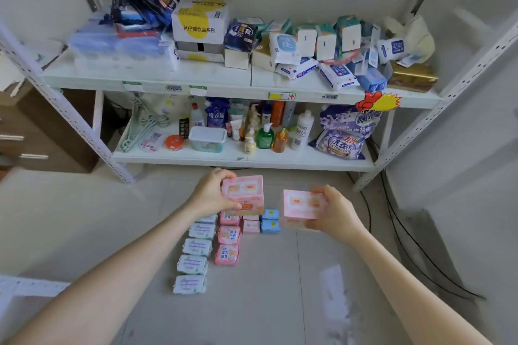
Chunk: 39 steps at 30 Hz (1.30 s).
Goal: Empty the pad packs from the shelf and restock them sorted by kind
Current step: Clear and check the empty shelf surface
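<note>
Leftmost, the left hand [213, 193] grips one pink box [243, 194], its fingers [224, 175] curled over the top edge and the thumb clamped under the near face. Straight below those fingers, on the floor [280, 288], the sorted packs lie in columns: white packs [193, 260] to the left, pink packs [227, 244] beside them, then two blue packs [270, 223] just right of the left fingers' box. Further right, the right hand [335, 211] holds a second pink box [304, 204], blurred, with fingers wrapped round its right end. Both boxes hang above the far end of the rows, well below the shelf [196, 78] beyond the fingers, whose upper board carries a jumble of other packs. Whether the boxes are being laid down or lifted to restock cannot be told; I judge they belong together as one kind. To do the step well, keep them level, place them side by side against their own column, and avoid nudging the blue packs, which lie between the two hands.
</note>
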Each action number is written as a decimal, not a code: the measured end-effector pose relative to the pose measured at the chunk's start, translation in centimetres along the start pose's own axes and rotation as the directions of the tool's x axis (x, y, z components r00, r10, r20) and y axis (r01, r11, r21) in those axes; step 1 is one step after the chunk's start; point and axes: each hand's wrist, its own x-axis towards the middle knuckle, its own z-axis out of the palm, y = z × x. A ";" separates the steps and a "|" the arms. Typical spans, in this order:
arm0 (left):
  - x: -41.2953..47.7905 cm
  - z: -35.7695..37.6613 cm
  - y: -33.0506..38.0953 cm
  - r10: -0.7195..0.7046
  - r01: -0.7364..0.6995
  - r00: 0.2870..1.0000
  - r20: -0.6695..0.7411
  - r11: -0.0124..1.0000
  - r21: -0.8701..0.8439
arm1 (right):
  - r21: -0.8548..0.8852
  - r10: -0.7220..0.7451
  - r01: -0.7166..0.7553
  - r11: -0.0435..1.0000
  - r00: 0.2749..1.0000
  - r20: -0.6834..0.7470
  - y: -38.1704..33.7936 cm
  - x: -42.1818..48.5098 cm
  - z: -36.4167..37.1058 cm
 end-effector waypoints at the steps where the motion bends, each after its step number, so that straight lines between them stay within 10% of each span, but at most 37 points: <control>1: 0.5 0.9 -0.9 -0.001 0.001 1.000 0.011 1.000 0.010 | 0.005 0.018 -0.018 1.000 1.000 0.007 0.9 0.2 1.1; 25: 17.0 36.8 -39.9 0.061 -0.081 0.988 0.144 0.987 0.139 | 0.154 0.176 -0.183 0.971 0.983 0.057 38.2 15.2 40.4; 39: 21.4 47.0 -49.3 0.176 -0.217 0.967 0.183 0.946 0.240 | 0.150 0.151 -0.148 0.978 0.988 -0.010 48.2 17.7 51.3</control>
